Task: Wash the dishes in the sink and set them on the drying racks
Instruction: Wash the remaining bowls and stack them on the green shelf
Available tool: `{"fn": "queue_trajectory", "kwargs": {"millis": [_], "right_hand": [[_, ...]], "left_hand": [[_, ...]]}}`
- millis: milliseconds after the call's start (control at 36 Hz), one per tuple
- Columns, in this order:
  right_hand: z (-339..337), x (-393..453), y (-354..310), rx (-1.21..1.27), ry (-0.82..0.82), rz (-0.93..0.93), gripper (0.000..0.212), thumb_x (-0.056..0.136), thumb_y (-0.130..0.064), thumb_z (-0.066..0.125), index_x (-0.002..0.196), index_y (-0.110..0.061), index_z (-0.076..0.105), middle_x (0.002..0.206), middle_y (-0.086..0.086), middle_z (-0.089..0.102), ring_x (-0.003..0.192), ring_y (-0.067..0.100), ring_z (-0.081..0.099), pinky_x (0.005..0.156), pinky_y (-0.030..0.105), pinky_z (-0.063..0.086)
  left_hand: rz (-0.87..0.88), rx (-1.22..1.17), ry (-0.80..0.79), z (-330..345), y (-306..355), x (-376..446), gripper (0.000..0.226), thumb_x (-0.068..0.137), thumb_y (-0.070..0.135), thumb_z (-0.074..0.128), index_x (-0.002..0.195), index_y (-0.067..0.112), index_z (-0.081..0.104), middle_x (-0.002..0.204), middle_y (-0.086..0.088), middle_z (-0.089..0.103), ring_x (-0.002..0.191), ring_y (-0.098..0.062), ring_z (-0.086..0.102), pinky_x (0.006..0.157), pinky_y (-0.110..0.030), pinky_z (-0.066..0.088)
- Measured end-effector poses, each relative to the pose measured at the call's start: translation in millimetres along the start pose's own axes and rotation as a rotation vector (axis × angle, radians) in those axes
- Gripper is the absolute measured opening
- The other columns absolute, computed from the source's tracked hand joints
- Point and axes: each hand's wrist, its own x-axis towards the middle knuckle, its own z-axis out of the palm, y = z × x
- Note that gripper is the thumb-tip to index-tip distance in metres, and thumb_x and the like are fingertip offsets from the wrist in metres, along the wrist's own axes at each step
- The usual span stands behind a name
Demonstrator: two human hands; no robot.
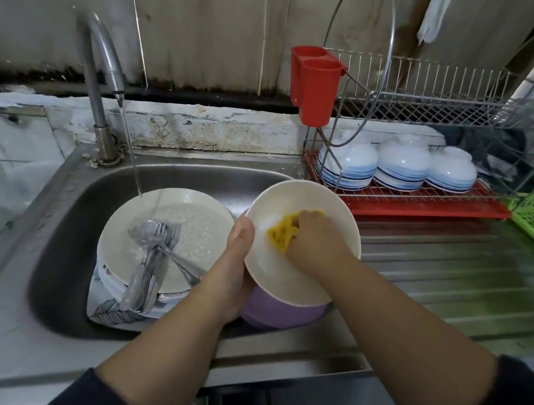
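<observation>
Purple bowl [301, 242] overhangs sink [173, 171] rim, drainboard [457, 265] beside.

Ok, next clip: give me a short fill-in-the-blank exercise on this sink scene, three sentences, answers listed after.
1. The right hand presses a ____ sponge into the bowl that the left hand holds.
2. Three upturned bowls sit on the ____ tier of the drying rack.
3. Water from the faucet falls onto a plate that carries ____.

Missing words: yellow; lower; cutlery
</observation>
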Motion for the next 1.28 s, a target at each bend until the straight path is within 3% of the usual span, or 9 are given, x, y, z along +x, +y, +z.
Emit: {"fn": "queue_trajectory", "kwargs": {"millis": [139, 222, 333, 500, 667, 778, 944, 1139, 1278], "right_hand": [[2.4, -13.5, -34.4, 0.550, -0.054, -0.162, 0.021, 0.090, -0.015, 0.051, 0.108, -0.011, 0.060, 0.110, 0.013, 0.062, 0.101, 0.028, 0.056, 0.089, 0.036, 0.045], [-12.9, -23.6, -35.1, 0.026, -0.382, -0.497, 0.021, 0.094, -0.012, 0.046, 0.111, -0.007, 0.058, 0.118, 0.015, 0.059, 0.107, 0.031, 0.054, 0.091, 0.034, 0.043], [-58.1, -21.7, -24.7, -0.801, -0.514, -0.400, 0.042, 0.089, -0.026, 0.053, 0.129, -0.014, 0.051, 0.136, 0.009, 0.042, 0.123, 0.030, 0.038, 0.102, 0.042, 0.032], [-89.7, -29.9, -19.7, -0.882, -0.527, -0.562, 0.089, 0.088, -0.025, 0.062, 0.151, -0.013, 0.001, 0.158, 0.005, 0.007, 0.145, 0.026, 0.011, 0.111, 0.047, 0.024], [-118.5, -16.0, 5.9, -1.124, -0.045, -0.660, 0.061, 0.097, -0.022, 0.046, 0.150, -0.016, 0.016, 0.153, 0.004, 0.025, 0.132, 0.027, 0.032, 0.099, 0.039, 0.031], [-112.9, -27.3, -15.6, -0.995, 0.176, -0.717, 0.037, 0.073, -0.030, 0.069, 0.109, -0.025, 0.065, 0.100, -0.005, 0.067, 0.097, 0.017, 0.058, 0.069, 0.028, 0.039], [-86.8, -37.2, -52.1, -0.250, 0.009, -0.508, 0.050, 0.085, -0.015, 0.064, 0.132, -0.014, 0.048, 0.117, 0.011, 0.059, 0.106, 0.031, 0.056, 0.075, 0.030, 0.042], [-120.6, -24.7, -23.1, -1.009, 0.039, -0.805, 0.043, 0.092, -0.010, 0.047, 0.134, -0.021, 0.044, 0.122, -0.002, 0.058, 0.118, 0.024, 0.042, 0.074, 0.032, 0.027], [-100.2, -38.9, -60.8, -0.257, -0.029, -0.438, 0.033, 0.089, -0.019, 0.057, 0.121, -0.014, 0.051, 0.109, 0.011, 0.057, 0.089, 0.023, 0.051, 0.068, 0.027, 0.032]], "left_hand": [[0.002, 0.015, 0.048, 5.0, 10.7, 2.3, 0.097, 0.068, 0.068, 0.058, 0.144, 0.012, 0.036, 0.132, -0.019, 0.055, 0.122, -0.032, 0.054, 0.105, -0.048, 0.041], [0.017, -0.048, 0.077, -1.5, 20.9, 4.5, 0.091, 0.068, 0.065, 0.052, 0.143, 0.015, 0.037, 0.128, -0.020, 0.058, 0.114, -0.033, 0.060, 0.090, -0.045, 0.053], [0.181, 0.064, 0.056, 10.4, 43.9, 9.0, 0.075, 0.077, 0.061, 0.049, 0.140, 0.022, 0.039, 0.131, -0.012, 0.057, 0.114, -0.028, 0.060, 0.092, -0.046, 0.051], [0.240, 0.194, 0.033, 29.5, 83.2, 15.9, 0.073, 0.080, 0.062, 0.051, 0.142, 0.025, 0.038, 0.132, -0.007, 0.057, 0.113, -0.022, 0.060, 0.089, -0.040, 0.053], [0.100, 0.349, -0.063, 37.2, 119.7, 9.7, 0.072, 0.078, 0.066, 0.036, 0.135, 0.024, 0.048, 0.120, -0.005, 0.066, 0.106, -0.023, 0.065, 0.090, -0.045, 0.051], [0.135, 0.207, 0.021, 46.8, 129.4, 7.8, 0.061, 0.092, 0.058, 0.035, 0.131, 0.015, 0.052, 0.111, -0.010, 0.069, 0.094, -0.023, 0.069, 0.072, -0.033, 0.057], [0.212, 0.028, 0.105, 62.2, 104.4, -2.8, 0.085, 0.066, 0.057, 0.063, 0.142, 0.034, 0.033, 0.132, -0.001, 0.053, 0.111, -0.023, 0.059, 0.098, -0.045, 0.046], [0.116, 0.131, 0.076, 46.4, 138.5, -3.4, 0.047, 0.093, 0.035, 0.050, 0.135, 0.015, 0.047, 0.123, -0.014, 0.063, 0.095, -0.024, 0.065, 0.079, -0.039, 0.055], [0.237, 0.170, 0.097, 65.4, 108.0, -10.0, 0.074, 0.076, 0.052, 0.060, 0.141, 0.042, 0.026, 0.132, 0.001, 0.051, 0.119, -0.024, 0.054, 0.093, -0.040, 0.049]]}}
